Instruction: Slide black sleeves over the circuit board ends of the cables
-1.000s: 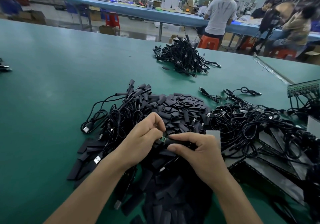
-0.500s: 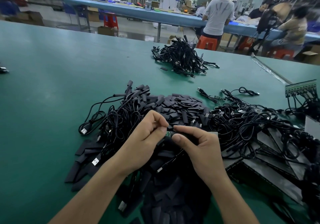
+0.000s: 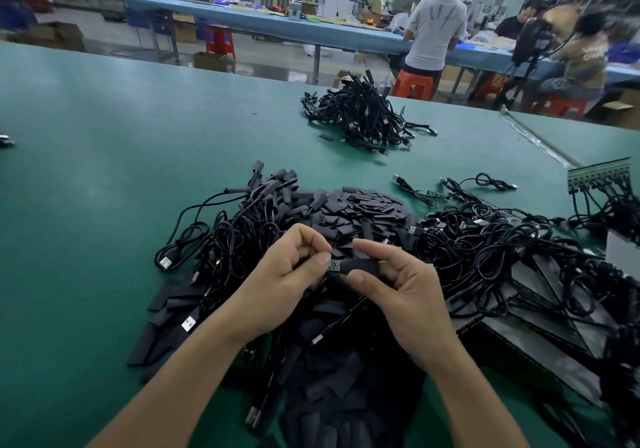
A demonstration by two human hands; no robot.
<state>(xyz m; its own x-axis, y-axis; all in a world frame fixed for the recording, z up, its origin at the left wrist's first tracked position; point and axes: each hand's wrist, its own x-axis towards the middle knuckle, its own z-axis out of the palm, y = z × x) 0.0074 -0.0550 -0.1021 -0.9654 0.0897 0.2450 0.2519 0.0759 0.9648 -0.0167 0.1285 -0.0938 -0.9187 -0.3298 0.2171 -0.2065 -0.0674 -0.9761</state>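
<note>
Since the earlier frame both hands have risen slightly off the heap and eased apart, so more of the held sleeve now shows between them. We find the left hand (image 3: 284,284) pinching the bare end of the small green circuit board (image 3: 334,266) between thumb and forefinger, with the other fingers curled in. The right hand (image 3: 401,288) pinches the flat black tubular sleeve (image 3: 360,266) between thumb and outstretched forefinger. This sleeve sits partly over the board, whose green tip remains exposed. Both are held just above the near edge of the heap of loose black sleeves (image 3: 363,208), our reference point.

Risks, in our judgement:
- The flat sleeve mouth may catch on a board corner and buckle instead of sliding.
- A skewed push could strain the joint where cord meets board.
- The left pinch sits where the sleeve appears bound to travel, so it must shift, and the board could slip at that moment.
- We cannot trace the held cord beneath the hands. If it is snagged below, a tug could drag neighbouring cables along.

Surroundings:
- A tangle of thin black cables with silver plugs (image 3: 221,239) lies left of the heap and another (image 3: 502,250) lies right of it, both touching it.
- Beyond the heap, well apart, a separate bundle of black cables (image 3: 363,118) rests on the green table mat (image 3: 104,170).
- Far right of the heap stands a green strip of joined boards (image 3: 599,173).

Nothing stands between the two hands. The crowded cords beneath them are the only hindrance we note.
</note>
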